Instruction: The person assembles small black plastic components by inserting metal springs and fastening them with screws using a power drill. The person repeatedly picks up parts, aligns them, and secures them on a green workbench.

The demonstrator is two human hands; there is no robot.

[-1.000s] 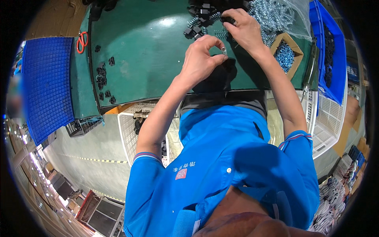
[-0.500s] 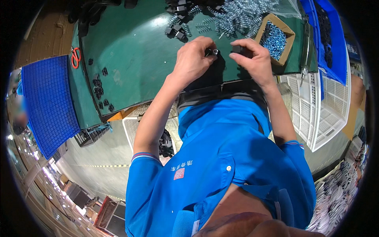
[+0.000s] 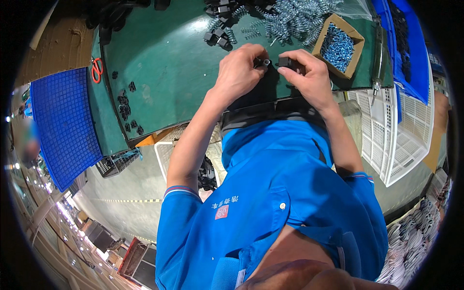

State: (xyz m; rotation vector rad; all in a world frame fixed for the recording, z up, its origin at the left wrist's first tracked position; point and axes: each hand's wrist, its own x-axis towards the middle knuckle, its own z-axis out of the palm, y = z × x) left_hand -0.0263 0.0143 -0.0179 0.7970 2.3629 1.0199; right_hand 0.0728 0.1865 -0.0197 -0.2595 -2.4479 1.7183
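Note:
Over the near edge of the green worktable (image 3: 169, 92), my left hand (image 3: 238, 70) pinches a small dark part with a shiny metal end (image 3: 266, 62). Its fingers hide most of that part. Just to the right, my right hand (image 3: 311, 75) grips a small black block (image 3: 285, 62) between thumb and fingers. The block points toward the metal end, and a narrow gap separates the two pieces. Beyond my hands lie several black blocks with metal pieces (image 3: 220, 37) and a heap of coil springs (image 3: 299, 21).
Right of my hands stands a cardboard box (image 3: 358, 47) of bluish screws. A power screwdriver (image 3: 378, 60) lies beside a blue bin (image 3: 419, 77) and white plastic crates (image 3: 382, 140). Small black pieces (image 3: 124, 107) and red-handled scissors (image 3: 97, 70) are at the left, near a blue basket (image 3: 60, 121).
My right hand has shifted slightly left with the black block, which now shows more beyond the fingertips and is closer to the left hand's part. The whole view has moved slightly.

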